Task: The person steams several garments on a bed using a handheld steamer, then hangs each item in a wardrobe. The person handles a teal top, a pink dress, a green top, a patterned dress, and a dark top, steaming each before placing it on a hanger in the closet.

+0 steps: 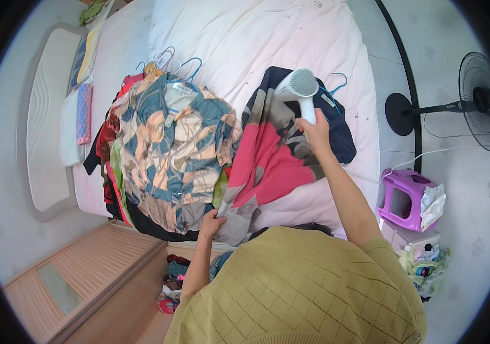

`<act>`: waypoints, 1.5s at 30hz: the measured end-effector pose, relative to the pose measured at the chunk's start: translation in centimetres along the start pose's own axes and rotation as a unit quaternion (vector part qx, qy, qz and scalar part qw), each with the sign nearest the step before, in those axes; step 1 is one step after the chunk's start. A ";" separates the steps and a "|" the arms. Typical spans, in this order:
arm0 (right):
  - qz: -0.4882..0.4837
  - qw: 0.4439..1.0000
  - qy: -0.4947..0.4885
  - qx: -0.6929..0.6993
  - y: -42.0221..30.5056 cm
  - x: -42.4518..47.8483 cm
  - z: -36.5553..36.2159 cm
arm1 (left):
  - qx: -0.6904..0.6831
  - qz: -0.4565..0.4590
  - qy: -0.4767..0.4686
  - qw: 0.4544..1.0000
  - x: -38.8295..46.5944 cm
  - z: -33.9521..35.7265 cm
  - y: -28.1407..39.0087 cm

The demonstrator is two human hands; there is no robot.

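Observation:
My right hand [316, 131] grips the handle of a white handheld garment steamer or hair dryer [298, 88]; which of the two I cannot tell. Its body lies over the upper part of a pink, grey and black garment [262, 161] spread on the bed. My left hand [213, 223] pinches the garment's grey lower edge. Under its upper part is a navy garment [343, 137], with a teal hanger [338, 84] at its collar. To the left, a patterned short-sleeved shirt [172, 150] on a blue hanger [193, 69] tops a pile of clothes on hangers.
The bed [313, 34] has a pale sheet and a headboard [49, 120] at the left. A white cord runs right, past a purple plastic stool [399, 198]. A black fan [481, 101] stands at the right. Slatted wooden furniture [99, 262] and more clothes [174, 284] are lower left.

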State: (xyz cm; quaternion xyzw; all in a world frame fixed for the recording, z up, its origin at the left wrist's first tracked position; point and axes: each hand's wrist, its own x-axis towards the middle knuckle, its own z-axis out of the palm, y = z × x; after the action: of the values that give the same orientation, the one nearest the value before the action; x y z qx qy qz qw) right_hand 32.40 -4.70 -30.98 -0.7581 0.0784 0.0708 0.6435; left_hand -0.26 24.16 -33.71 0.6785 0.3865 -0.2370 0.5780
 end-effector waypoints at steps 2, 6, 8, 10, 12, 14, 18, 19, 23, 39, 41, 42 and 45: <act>-0.057 0.994 -0.058 -0.069 -0.5 -0.4 1.0 | -0.007 -0.023 0.011 1.000 2.0 -1.1 -1.2; -0.047 0.951 -0.280 -0.119 1.1 -5.7 2.8 | 0.031 -0.037 0.011 0.999 5.2 -1.8 -1.5; -0.038 0.924 -0.349 -0.150 1.8 -7.2 2.5 | 0.047 -0.048 0.004 0.998 5.9 -2.1 -1.8; -0.012 0.932 -0.336 -0.135 2.2 -7.1 1.7 | 0.056 -0.064 -0.005 0.996 6.0 -2.2 -1.5; -0.013 0.970 -0.219 -0.105 3.2 -5.2 0.5 | 0.125 -0.063 -0.006 0.990 5.7 -2.2 -0.5; -0.028 0.995 -0.048 -0.087 2.4 -1.6 -1.1 | 0.181 -0.052 0.004 0.982 5.2 -1.7 1.8; 0.066 0.980 0.128 0.135 0.8 4.5 -6.0 | 0.324 0.100 0.084 0.937 4.3 1.7 9.3; 0.069 0.977 0.147 0.139 0.2 4.8 -7.5 | 0.371 0.168 0.110 0.907 4.8 2.9 11.6; 0.023 0.993 0.094 -0.069 2.8 1.1 -12.5 | 0.225 0.277 0.099 0.929 8.7 8.1 17.1; 0.176 0.965 0.193 -0.010 5.8 -17.1 -20.3 | 0.309 0.108 0.081 0.942 16.2 38.3 29.9; 0.173 0.970 0.161 -0.052 3.8 -17.2 -20.3 | 0.356 0.093 0.128 0.921 16.0 39.0 29.8; 0.167 0.974 0.137 -0.068 3.3 -17.3 -20.1 | 0.352 0.110 0.151 0.917 16.5 39.1 29.3; 0.150 0.983 0.064 -0.084 2.7 -17.6 -19.6 | 0.331 0.103 0.146 0.927 17.0 38.4 28.5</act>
State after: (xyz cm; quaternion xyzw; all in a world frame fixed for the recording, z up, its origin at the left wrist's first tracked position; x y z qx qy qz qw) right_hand 14.74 -24.03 -26.72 -0.7923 0.2260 0.1243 0.5529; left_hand 37.28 -9.65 -38.10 0.8942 0.2943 -0.1895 0.2791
